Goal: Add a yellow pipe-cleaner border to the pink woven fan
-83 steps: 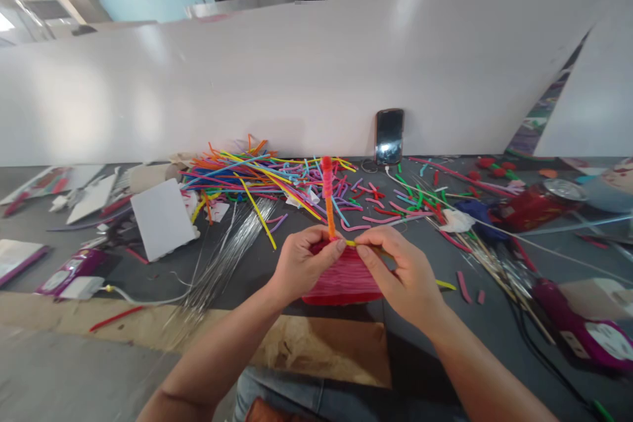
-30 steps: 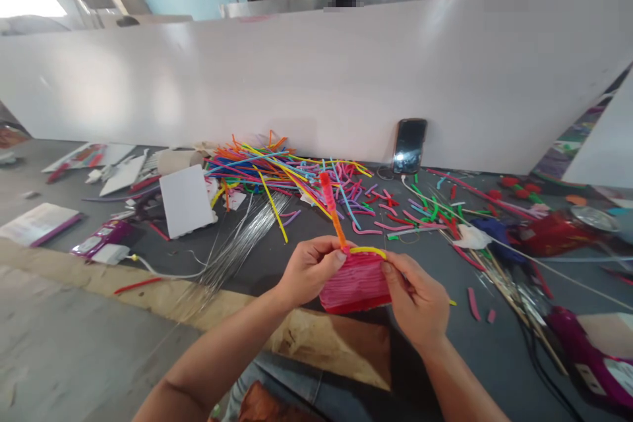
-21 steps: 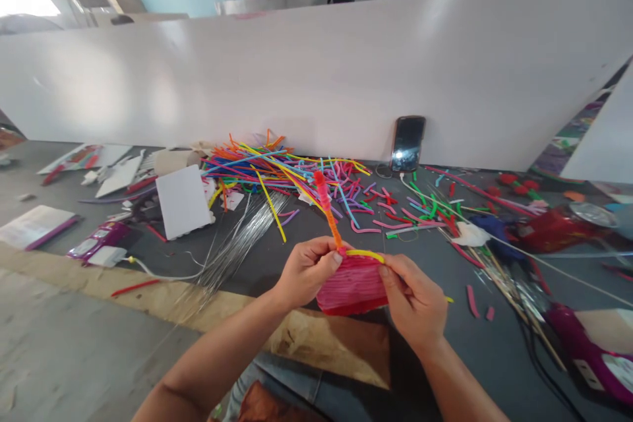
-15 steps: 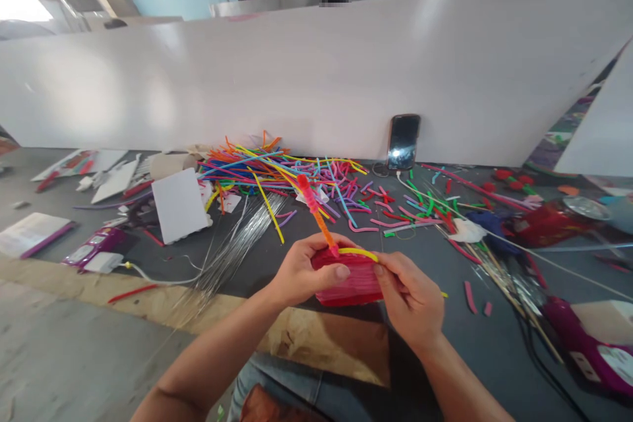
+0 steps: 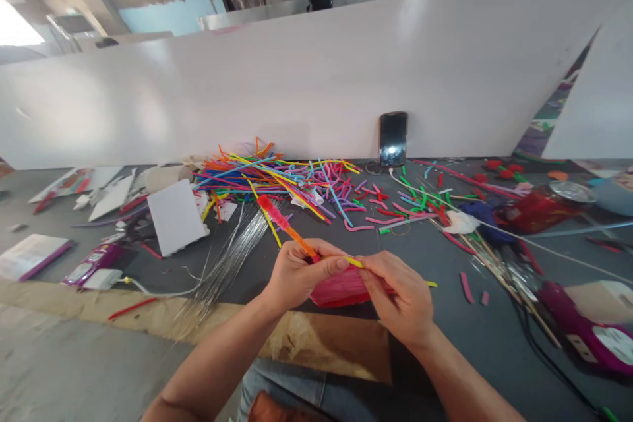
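My left hand (image 5: 299, 277) is closed around the lower end of a pink and orange pipe-cleaner stem (image 5: 277, 216), which leans up to the left. A yellow pipe cleaner (image 5: 354, 262) runs from the stem's base, under the left thumb, across to my right hand (image 5: 403, 300). The right thumb and fingers pinch it, and its yellow tail pokes out beyond the right knuckles. Below both hands lies a pink-red bundle in a glossy wrap (image 5: 333, 291), partly hidden by them; its exact kind is unclear.
A pile of coloured pipe cleaners (image 5: 247, 171) lies ahead, with thin wires (image 5: 232, 254) to its left. A phone (image 5: 393, 138) leans against the white board (image 5: 297, 92). On the right are cut pieces, a red can (image 5: 548, 206) and a purple hot-melt tool or power strip (image 5: 586, 326).
The stem has tilted from nearly upright over to the left. My hands have drawn closer together, and less of the yellow pipe cleaner shows between them.
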Tool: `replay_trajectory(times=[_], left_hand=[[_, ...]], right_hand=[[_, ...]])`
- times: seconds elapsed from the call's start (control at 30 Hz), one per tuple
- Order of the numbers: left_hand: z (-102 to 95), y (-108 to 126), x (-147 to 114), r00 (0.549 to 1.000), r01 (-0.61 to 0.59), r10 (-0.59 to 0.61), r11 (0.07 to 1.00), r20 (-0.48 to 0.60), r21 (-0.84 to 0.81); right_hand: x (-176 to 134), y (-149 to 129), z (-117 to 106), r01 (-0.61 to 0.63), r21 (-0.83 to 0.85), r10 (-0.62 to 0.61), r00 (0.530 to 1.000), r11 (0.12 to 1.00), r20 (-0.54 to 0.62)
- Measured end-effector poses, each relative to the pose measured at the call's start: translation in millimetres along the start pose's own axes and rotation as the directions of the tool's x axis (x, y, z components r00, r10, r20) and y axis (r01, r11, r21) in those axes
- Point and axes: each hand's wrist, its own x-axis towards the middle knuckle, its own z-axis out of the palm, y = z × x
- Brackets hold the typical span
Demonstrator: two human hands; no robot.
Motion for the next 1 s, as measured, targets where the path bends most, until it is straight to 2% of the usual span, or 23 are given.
replay_trajectory(times=[0.1,0.2,0.3,0.43,0.57,0.7,0.77,0.87,1.0], left_hand=[[-1.1,-2.4,0.7,1.0,0.024,-0.024,1.0,0.002,-0.01],[-2.6,-3.5,2.9,0.999,0.032,-0.032,0.999,0.011,0.008],[-1.4,-1.0,5.4,0.999,0.035,-0.035,0.998,-0.002,0.044],[6.0,4.1,9.0,0.999,0.044,-0.041,0.991,-0.027,0.128],[12.5,5.1,12.7,0.999,0.022,-0.03,0.981,0.038,0.195],[7.4,2.8,11.2,0.993,-0.004,-0.022,0.975,0.117,0.221],[1.4,-0.1,8.2,0.99,0.003,-0.03,0.981,0.135,0.196],[-6.2,-6.4,3.8,0.986,0.089,-0.095,0.995,0.14,0.051],[-7.1,-13.5,1.7,0.992,0.104,-0.101,0.994,0.078,-0.044]], right_hand=[[-4.1,3.0,0.5,-0.044,-0.015,0.043,0.998,0.999,-0.035],[-6.3,5.9,0.3,-0.065,0.002,0.065,0.998,0.998,-0.013],[-4.4,5.2,-1.5,-0.054,-0.008,0.054,0.998,0.999,0.032],[1.9,2.0,-5.5,-0.012,-0.104,0.012,1.0,0.995,0.006],[8.0,1.6,-7.9,0.069,-0.086,-0.07,0.997,0.994,-0.011],[8.8,2.5,-8.9,0.032,-0.092,-0.036,0.998,0.995,-0.047],[7.1,2.5,-9.9,0.011,-0.098,-0.016,0.998,0.995,-0.057],[4.8,1.6,-11.5,-0.005,-0.108,-0.002,0.998,0.994,-0.067],[4.9,-0.2,-12.9,-0.015,-0.115,0.009,0.999,0.993,-0.052]])
